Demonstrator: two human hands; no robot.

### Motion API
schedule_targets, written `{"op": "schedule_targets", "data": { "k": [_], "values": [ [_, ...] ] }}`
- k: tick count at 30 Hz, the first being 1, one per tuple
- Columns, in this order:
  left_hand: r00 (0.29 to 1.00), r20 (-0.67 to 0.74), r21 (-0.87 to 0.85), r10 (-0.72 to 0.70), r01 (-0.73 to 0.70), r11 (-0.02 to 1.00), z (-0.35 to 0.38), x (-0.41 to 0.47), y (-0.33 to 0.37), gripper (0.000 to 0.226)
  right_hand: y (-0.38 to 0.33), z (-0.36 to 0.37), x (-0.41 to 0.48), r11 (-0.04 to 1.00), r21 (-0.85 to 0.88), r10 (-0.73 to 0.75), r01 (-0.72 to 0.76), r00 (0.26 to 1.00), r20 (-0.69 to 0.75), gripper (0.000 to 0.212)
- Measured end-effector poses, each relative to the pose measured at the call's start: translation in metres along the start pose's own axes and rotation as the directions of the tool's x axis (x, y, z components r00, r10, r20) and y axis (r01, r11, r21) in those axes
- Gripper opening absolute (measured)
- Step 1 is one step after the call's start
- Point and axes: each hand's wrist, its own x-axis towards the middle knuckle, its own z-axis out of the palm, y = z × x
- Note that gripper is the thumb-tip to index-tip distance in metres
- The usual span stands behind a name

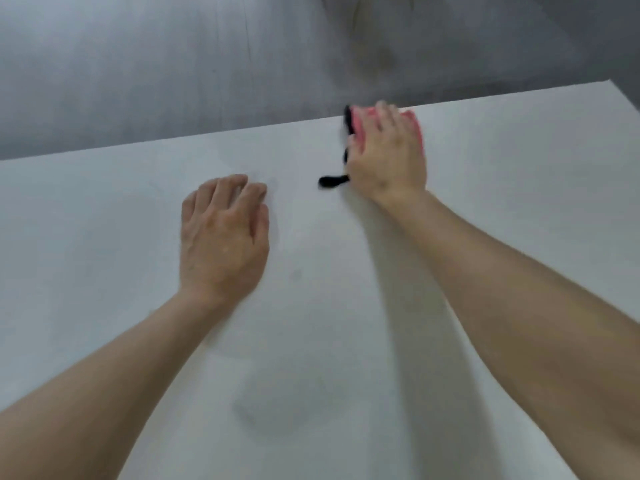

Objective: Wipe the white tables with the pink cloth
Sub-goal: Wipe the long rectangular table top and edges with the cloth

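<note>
A white table [104, 237] fills most of the view, and both my forearms reach across it. My right hand [388, 157] lies on the pink cloth [414, 128] near the table's far edge, pressing it flat against the surface. The cloth has a black trim, and a black loop of it [330, 181] trails out to the left of my wrist. My left hand [225, 233] rests palm down on the bare tabletop to the left, fingers relaxed and holding nothing. The picture is blurred by motion.
Beyond the table's far edge [242, 128] lies a grey floor [138, 64]. The table's far right corner [367, 84] shows at the upper right. A faint smudge [277, 403] marks the tabletop between my forearms.
</note>
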Motion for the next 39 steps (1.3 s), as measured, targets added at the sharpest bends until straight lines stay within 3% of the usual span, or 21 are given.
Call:
{"op": "schedule_targets", "data": {
  "k": [2, 4, 7, 9, 10, 12, 14, 15, 18, 21, 22, 24, 26, 27, 28, 30, 32, 33, 35, 37, 39],
  "values": [
    [1.000, -0.001, 0.004, -0.005, 0.005, 1.000, -0.003, -0.002, -0.001, 0.027, -0.035, 0.004, -0.038, 0.820, 0.121, -0.571, 0.559, 0.815, 0.102, 0.062],
    [1.000, -0.008, -0.023, -0.013, 0.013, 1.000, -0.005, -0.001, 0.000, 0.019, -0.005, -0.004, -0.032, 0.712, 0.206, -0.699, 0.672, 0.705, 0.118, 0.057],
    [1.000, -0.008, -0.013, -0.024, 0.024, 1.000, -0.002, -0.002, 0.003, 0.016, 0.088, -0.018, 0.029, 0.998, 0.050, -0.050, 0.047, 0.997, 0.054, 0.064],
    [1.000, -0.017, 0.002, -0.020, 0.020, 1.000, -0.001, 0.000, 0.002, 0.020, 0.089, -0.014, 0.042, 0.932, -0.019, 0.362, -0.362, 0.932, -0.001, 0.066],
    [1.000, -0.011, 0.000, -0.026, 0.026, 1.000, -0.001, 0.001, 0.003, 0.025, 0.063, -0.005, 0.037, 0.936, -0.036, 0.350, -0.351, 0.936, -0.041, 0.065],
    [0.999, 0.000, -0.019, -0.048, 0.048, 0.999, -0.004, 0.000, 0.003, 0.034, -0.008, 0.008, 0.008, 0.995, 0.036, -0.098, 0.097, 0.995, 0.004, 0.065],
    [0.997, -0.008, -0.038, -0.081, 0.080, 0.996, -0.006, 0.000, 0.005, 0.040, -0.040, 0.007, -0.021, 0.779, 0.146, -0.625, 0.610, 0.775, 0.091, 0.060],
    [0.995, -0.013, -0.031, -0.102, 0.101, 0.994, -0.005, 0.000, 0.005, 0.042, -0.032, 0.003, -0.022, 0.705, 0.159, -0.708, 0.691, 0.695, 0.122, 0.060],
    [0.990, 0.012, 0.027, -0.139, 0.138, 0.990, -0.002, 0.001, 0.003, 0.057, 0.049, -0.009, 0.012, 0.964, 0.061, -0.266, 0.260, 0.958, 0.112, 0.073],
    [0.989, 0.034, 0.070, -0.144, 0.142, 0.987, -0.001, 0.002, 0.001, 0.062, 0.059, -0.007, 0.024, 0.953, -0.040, 0.301, -0.301, 0.954, 0.001, 0.079],
    [0.990, 0.037, 0.077, -0.139, 0.136, 0.988, 0.000, 0.002, 0.001, 0.061, 0.031, -0.001, 0.015, 0.966, -0.041, 0.253, -0.254, 0.967, -0.015, 0.078],
    [0.992, 0.028, 0.082, -0.127, 0.124, 0.989, -0.001, 0.001, 0.001, 0.059, -0.025, 0.006, -0.018, 0.980, 0.020, -0.198, 0.197, 0.976, 0.091, 0.073],
    [0.993, 0.022, 0.084, -0.120, 0.118, 0.989, 0.000, 0.001, 0.000, 0.059, -0.037, -0.001, -0.040, 0.765, 0.131, -0.644, 0.631, 0.751, 0.142, 0.063],
    [0.992, 0.027, 0.082, -0.120, 0.117, 0.990, 0.000, 0.001, -0.001, 0.059, -0.022, -0.004, -0.031, 0.721, 0.154, -0.692, 0.675, 0.709, 0.135, 0.058],
    [0.992, 0.033, 0.076, -0.122, 0.119, 0.990, 0.001, 0.001, 0.000, 0.058, 0.002, -0.007, -0.016, 0.790, 0.132, -0.613, 0.599, 0.778, 0.140, 0.057],
    [0.992, 0.024, 0.064, -0.126, 0.125, 0.990, 0.002, 0.002, 0.000, 0.056, 0.044, -0.011, 0.014, 0.995, -0.004, -0.095, 0.095, 0.993, 0.069, 0.065],
    [0.992, -0.002, 0.028, -0.125, 0.125, 0.992, 0.002, 0.002, -0.002, 0.052, 0.022, -0.003, 0.017, 0.962, -0.041, 0.269, -0.270, 0.963, -0.022, 0.068],
    [0.992, -0.008, -0.004, -0.128, 0.128, 0.992, 0.001, 0.001, -0.003, 0.049, -0.013, 0.006, 0.007, 0.973, -0.045, 0.226, -0.227, 0.974, -0.022, 0.067],
    [0.987, -0.018, -0.067, -0.159, 0.158, 0.985, -0.005, -0.005, -0.003, 0.040, -0.080, 0.014, -0.028, 0.969, 0.050, -0.245, 0.242, 0.966, 0.086, 0.068],
    [0.977, -0.034, -0.087, -0.212, 0.209, 0.974, -0.022, -0.023, -0.005, 0.029, -0.093, 0.007, -0.050, 0.740, 0.169, -0.670, 0.651, 0.733, 0.117, 0.061],
    [0.976, -0.030, -0.083, -0.216, 0.213, 0.974, -0.041, -0.053, -0.013, 0.029, -0.049, 0.000, -0.028, 0.759, 0.140, -0.650, 0.636, 0.753, 0.101, 0.056]
  ]
}}
